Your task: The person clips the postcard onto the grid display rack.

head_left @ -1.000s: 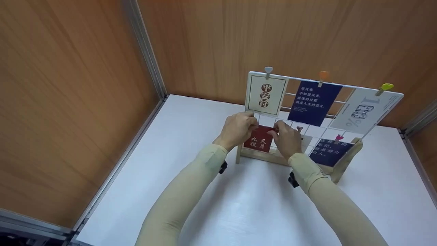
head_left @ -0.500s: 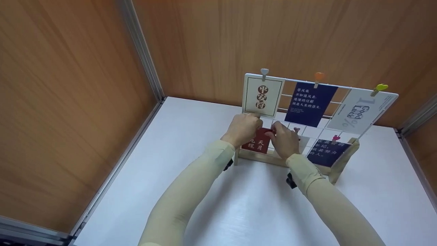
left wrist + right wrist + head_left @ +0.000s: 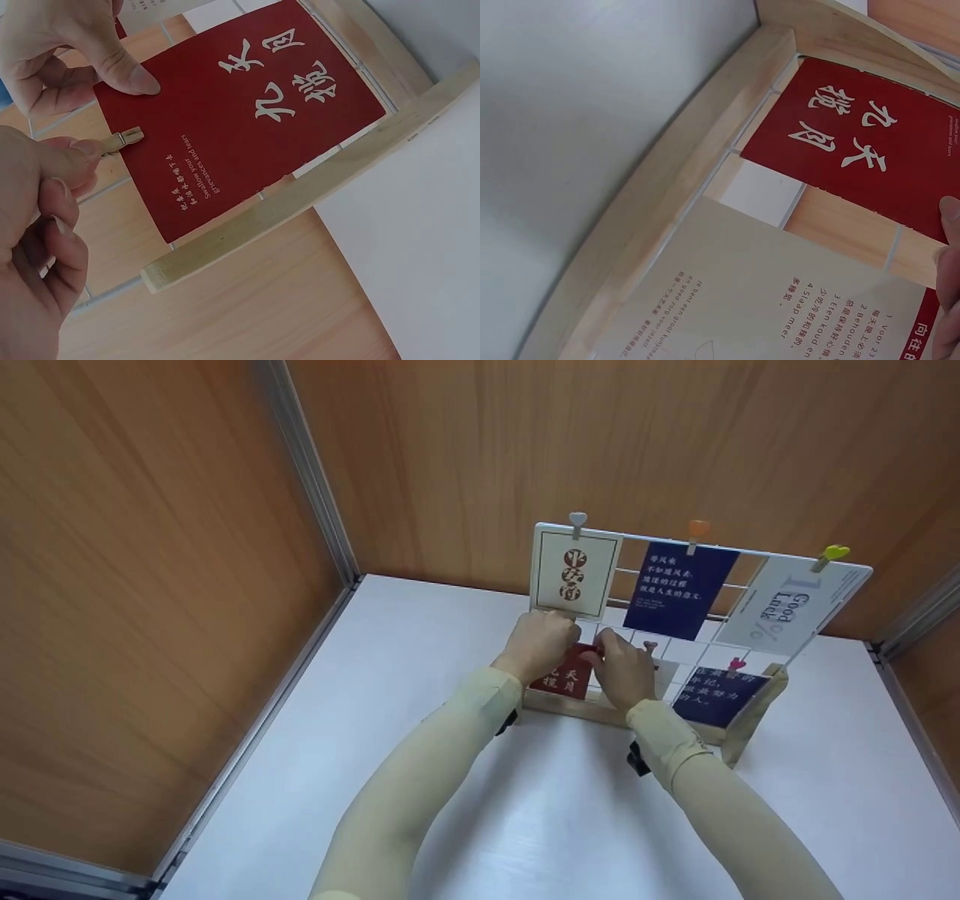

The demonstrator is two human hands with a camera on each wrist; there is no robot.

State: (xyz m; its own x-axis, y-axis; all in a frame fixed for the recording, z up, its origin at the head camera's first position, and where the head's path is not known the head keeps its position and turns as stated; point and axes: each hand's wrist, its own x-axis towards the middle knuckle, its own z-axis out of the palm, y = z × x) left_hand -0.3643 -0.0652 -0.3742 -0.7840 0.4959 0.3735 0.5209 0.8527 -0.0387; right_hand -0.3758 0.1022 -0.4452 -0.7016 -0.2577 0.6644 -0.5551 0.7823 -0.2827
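Note:
A red card [image 3: 247, 112] with white characters lies against the lower left of a white wire grid [image 3: 679, 646] on a wooden stand. With thumb and fingers my left hand [image 3: 34, 217] pinches a small wooden clothespin [image 3: 124, 140], whose tip is at the card's top edge. My right hand [image 3: 64, 45] holds the same card by its upper corner, thumb on the front and other fingers behind. In the head view, the left hand [image 3: 538, 643] covers part of the card, and the right hand [image 3: 624, 669] is close beside it.
Above hang a cream card [image 3: 574, 574], a blue card [image 3: 679, 589] and a grey-white card [image 3: 791, 604], each under a heart-topped clip. Lower right is another blue card [image 3: 720, 696]. A pale printed card [image 3: 757, 292] adjoins the red one. The stand's wooden base [image 3: 315, 176] runs below.
My left hand has moved slightly right and turned inward, covering more of the red card's left side. The right hand keeps its hold on the corner. The head view has shifted a little.

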